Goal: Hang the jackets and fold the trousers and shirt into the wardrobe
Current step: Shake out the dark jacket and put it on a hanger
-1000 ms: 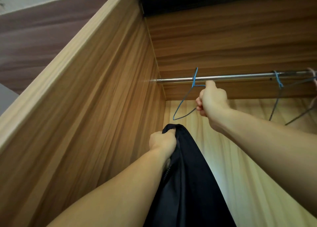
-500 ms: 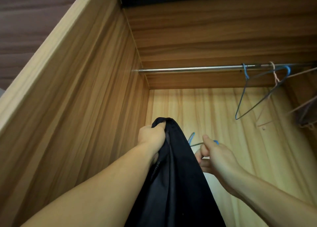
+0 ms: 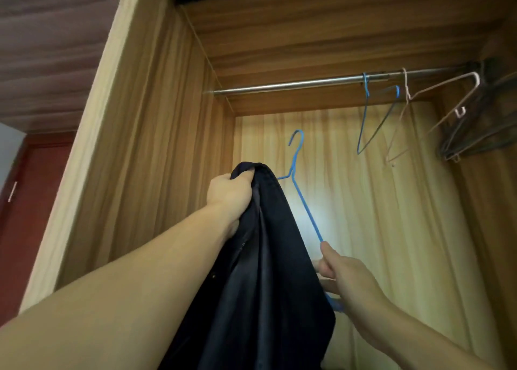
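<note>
Your rail (image 3: 293,85) is bare at its left end; empty hangers (image 3: 375,118) crowd its right end by the wardrobe's right wall (image 3: 486,230).

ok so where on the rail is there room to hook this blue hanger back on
The rail is bare from the left wardrobe wall to the hung blue hanger. Right of that it is crowded: pale hanger, then dark hangers bunched in the corner.

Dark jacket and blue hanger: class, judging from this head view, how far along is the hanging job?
Done: the blue hanger is off the rail. In hand: the left hand grips the dark jacket by its top, while the right hand holds the hanger beside it. Left: the jacket is not yet on the hanger, and nothing hangs it on the rail. No trousers or shirt are in view.
</note>
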Demonstrator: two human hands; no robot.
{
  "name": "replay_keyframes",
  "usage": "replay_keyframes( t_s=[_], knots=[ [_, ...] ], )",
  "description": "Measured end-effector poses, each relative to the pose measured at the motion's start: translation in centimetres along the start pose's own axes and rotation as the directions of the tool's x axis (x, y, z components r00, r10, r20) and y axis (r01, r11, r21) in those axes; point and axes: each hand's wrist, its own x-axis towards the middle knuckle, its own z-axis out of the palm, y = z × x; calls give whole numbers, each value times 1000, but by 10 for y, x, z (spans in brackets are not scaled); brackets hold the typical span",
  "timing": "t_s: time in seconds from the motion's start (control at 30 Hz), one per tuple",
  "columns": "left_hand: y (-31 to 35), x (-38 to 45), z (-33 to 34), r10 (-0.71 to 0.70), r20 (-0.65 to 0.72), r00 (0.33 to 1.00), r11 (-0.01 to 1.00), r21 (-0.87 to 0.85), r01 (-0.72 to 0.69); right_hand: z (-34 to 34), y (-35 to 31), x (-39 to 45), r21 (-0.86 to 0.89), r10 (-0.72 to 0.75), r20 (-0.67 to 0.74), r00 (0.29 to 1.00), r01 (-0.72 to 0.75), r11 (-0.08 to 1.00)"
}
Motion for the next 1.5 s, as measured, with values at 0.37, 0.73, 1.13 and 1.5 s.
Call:
replay_keyframes(
  t_s=[0.37, 0.73, 1.13, 1.5],
  knots=[
    [61, -98, -2, -41, 96, 995, 998, 57, 36, -48, -46, -94, -280, -97, -203, 974, 38, 959],
    [54, -167, -45, -194, 299, 934, 976, 158, 152, -12, -94, -200, -56, 131, -112, 985, -137, 989],
    [51, -244, -64, -296, 645, 704, 954, 229, 191, 18, -46, -335, -129, 310, -132, 942, -326, 936],
    [71, -307, -17, -250, 770, 587, 965, 251, 82, -77, -44, -412, -129, 289, -468, 835, -388, 913]
  ],
)
